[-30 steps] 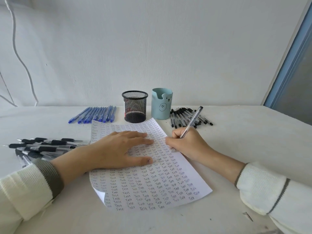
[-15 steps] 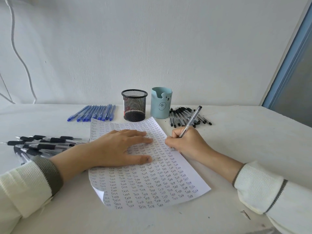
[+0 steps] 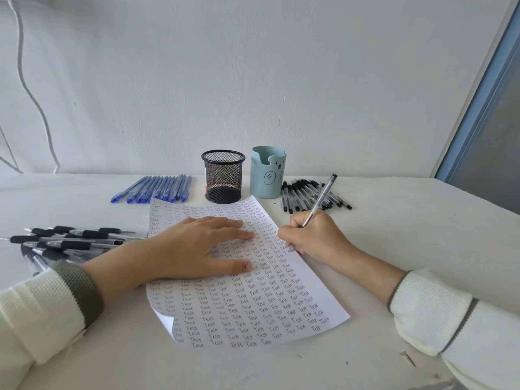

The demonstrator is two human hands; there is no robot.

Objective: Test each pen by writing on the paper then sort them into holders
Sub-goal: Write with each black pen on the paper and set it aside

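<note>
- Two hands at work, barely any change vs 0.5 s ago: left hand (image 3: 191, 246) still flat, fingers straight, pressing on the white paper sheet filled w/ rows of handwritten "Test" (image 3: 253, 311); it holds nothing.
- Right hand (image 3: 312, 237) in same spot at sheet's right edge; grip closed round the clear-barrelled pen w/ black end (image 3: 319, 204), tip on the paper, top tilted up-right as before.
- Sheet lies mid white counter (image 3: 408, 235), near-left corner curled up.
- Behind sheet: black wire-mesh holder (image 3: 223, 175) and pale blue bear-face holder (image 3: 267, 173), side by side, not touching.
- Row of blue pens (image 3: 157, 190) left of mesh holder; heap of clear black-capped pens (image 3: 304, 195) right of blue holder; black-gripped pens (image 3: 70, 240) far left, partly hidden by left sleeve.
- Pen's lower barrel hidden in fingers; blue holder's inside not visible; reddish bit low in mesh holder, can't make out.
</note>
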